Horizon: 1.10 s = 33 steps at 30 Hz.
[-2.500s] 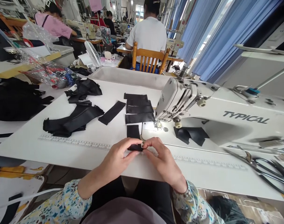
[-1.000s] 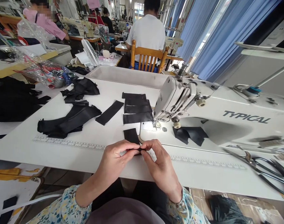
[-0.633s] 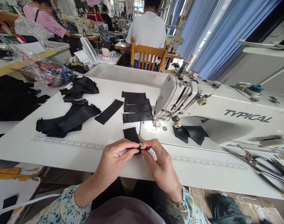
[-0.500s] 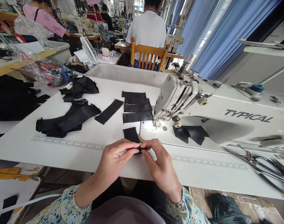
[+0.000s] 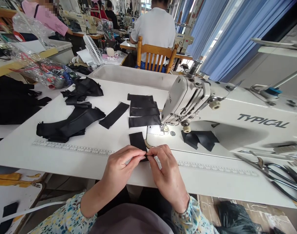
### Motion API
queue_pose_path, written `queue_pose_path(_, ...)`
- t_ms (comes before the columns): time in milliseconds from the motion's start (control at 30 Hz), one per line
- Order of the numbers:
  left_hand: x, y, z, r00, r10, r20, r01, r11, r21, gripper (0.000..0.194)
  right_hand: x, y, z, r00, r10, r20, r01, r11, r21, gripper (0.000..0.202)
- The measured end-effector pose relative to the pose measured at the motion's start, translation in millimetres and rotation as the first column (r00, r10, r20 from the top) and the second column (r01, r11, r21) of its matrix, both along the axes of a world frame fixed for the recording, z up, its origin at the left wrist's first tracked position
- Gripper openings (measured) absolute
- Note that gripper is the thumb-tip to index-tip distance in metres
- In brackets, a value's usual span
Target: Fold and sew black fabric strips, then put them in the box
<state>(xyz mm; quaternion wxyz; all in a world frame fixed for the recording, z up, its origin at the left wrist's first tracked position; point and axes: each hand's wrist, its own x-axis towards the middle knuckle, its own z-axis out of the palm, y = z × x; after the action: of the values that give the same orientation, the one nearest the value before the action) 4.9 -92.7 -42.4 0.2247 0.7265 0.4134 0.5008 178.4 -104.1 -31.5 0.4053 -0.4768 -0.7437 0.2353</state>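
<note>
A small black fabric strip (image 5: 137, 140) lies on the table in front of me, its near end under my fingertips. My left hand (image 5: 121, 167) pinches that end between thumb and index finger. Right beside it, my right hand (image 5: 167, 175) is pinched too, the two sets of fingertips almost touching. The bit of cloth between them is mostly hidden by the fingers. Just beyond, several black strips (image 5: 144, 112) lie in a row by the sewing machine's needle area (image 5: 164, 128), and a single strip (image 5: 113, 115) lies slantwise to their left.
The sewing machine (image 5: 226, 107) fills the right side, with a black piece (image 5: 200, 139) under its arm. Scissors (image 5: 272, 175) lie at the right edge. Black fabric heaps (image 5: 70, 123) are on the left; a printed ruler scale (image 5: 75, 149) runs along the front. A co-worker (image 5: 154, 31) sits ahead.
My right fingertips have moved slightly left, closer to my left ones, and less cloth shows between them. The strip's near end shows a little more below the fingers. The view has shifted slightly.
</note>
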Motion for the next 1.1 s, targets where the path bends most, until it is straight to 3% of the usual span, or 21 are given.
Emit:
queue_pose_path(400, -3.9, -0.7, 2.9, 0.997, -0.014, -0.071, 0.008, 0.997, -0.083, 0.012, 6.4, 2.3, 1.6, 0.999, 0.024, -0.043, -0.029, 0.993, -0.117, 0.014)
queue_pose_path(1100, -3.4, 0.3, 6.6, 0.998, -0.005, -0.07, 0.002, 0.999, -0.035, 0.013, 8.1, 2.9, 3.3, 0.997, 0.031, -0.071, -0.04, 0.991, -0.125, 0.015)
